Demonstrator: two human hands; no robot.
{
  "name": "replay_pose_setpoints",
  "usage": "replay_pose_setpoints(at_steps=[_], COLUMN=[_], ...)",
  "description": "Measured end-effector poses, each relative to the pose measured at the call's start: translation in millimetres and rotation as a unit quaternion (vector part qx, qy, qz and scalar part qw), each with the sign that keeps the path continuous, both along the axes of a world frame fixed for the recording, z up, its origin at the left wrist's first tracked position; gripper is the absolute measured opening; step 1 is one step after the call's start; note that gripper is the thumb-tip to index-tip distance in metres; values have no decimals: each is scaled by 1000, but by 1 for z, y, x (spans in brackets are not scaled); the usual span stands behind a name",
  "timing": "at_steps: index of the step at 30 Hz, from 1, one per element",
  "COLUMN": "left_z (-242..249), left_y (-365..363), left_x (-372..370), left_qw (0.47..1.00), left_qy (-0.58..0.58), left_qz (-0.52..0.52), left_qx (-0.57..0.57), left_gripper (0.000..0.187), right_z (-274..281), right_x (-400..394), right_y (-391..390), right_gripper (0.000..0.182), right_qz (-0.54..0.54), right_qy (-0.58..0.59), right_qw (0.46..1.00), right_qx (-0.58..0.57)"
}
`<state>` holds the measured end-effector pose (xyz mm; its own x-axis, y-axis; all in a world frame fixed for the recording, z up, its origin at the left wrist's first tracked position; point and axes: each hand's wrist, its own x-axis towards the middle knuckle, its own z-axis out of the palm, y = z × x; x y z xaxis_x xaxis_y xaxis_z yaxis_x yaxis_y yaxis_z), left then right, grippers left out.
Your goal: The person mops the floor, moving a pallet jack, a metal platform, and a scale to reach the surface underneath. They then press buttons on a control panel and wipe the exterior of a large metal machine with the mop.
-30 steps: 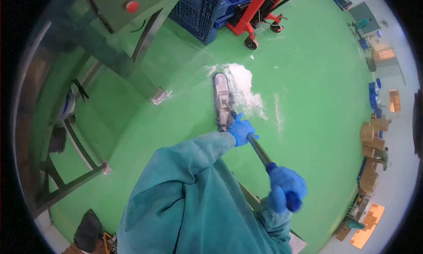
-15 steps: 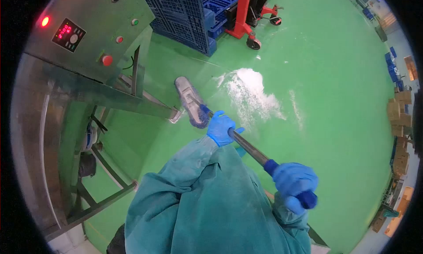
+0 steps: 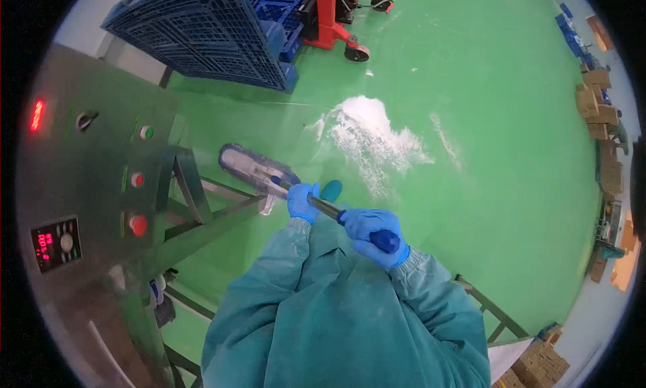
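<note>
A flat dust mop point(image 3: 254, 167) with grey-blue fringe lies on the green floor, beside the foot of a metal frame. Its metal pole runs back toward my body. My left hand point(image 3: 302, 202), in a blue glove, is wrapped round the lower part of the pole. Higher up, my gloved right hand point(image 3: 377, 237) grips the blue end of the handle. To the right of the mop head is a heap of white powder point(image 3: 367, 122), thinning into scattered streaks. The tip of a green shoe point(image 3: 331, 190) shows just beyond my left hand.
A steel machine with a control panel point(image 3: 87, 179) stands close on the left. Blue plastic pallets point(image 3: 202, 42) and a red pallet lifter point(image 3: 326, 25) are ahead. Cardboard boxes point(image 3: 599, 105) line the right wall. A metal frame point(image 3: 494, 311) is at lower right.
The mop head has swung left and turned more crosswise, nearer the machine's leg. My right hand has come in leftward, closer to my left hand. The view has shifted, showing more of the panel.
</note>
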<state>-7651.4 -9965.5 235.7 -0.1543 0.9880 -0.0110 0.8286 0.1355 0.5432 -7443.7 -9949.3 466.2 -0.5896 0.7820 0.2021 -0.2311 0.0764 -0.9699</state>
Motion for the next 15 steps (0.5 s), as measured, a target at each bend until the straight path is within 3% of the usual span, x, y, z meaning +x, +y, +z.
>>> replay_pose_setpoints(at_steps=[2,6,9,10,11,12,15], left_z=[-2,2,7,8,14,19,39], left_y=[16,46,58,60,63,61,47], left_x=[0,9,35,48,59,73,115], left_qw=[1000,991,980,974,962,960,923], left_qy=[1,-47,-77,-97,-67,-70,-66], left_qz=[6,-111,-185,-205,-261,-266,-360], left_qx=[23,-52,-16,25,-48,-47,-116], left_gripper=[33,32,31,31,30,30,31], right_z=[-2,2,13,21,31,37,52], right_x=[-4,-5,-10,-8,-5,2,31], right_y=[5,-13,-32,-36,-42,-49,-77], right_gripper=[11,11,9,9,9,9,11], right_qz=[-49,-152,-375,-380,-430,-478,-500], right_qy=[23,19,33,32,37,40,26], right_qw=[998,988,925,923,901,876,865], right_qx=[6,-4,-44,-44,-46,-47,-29])
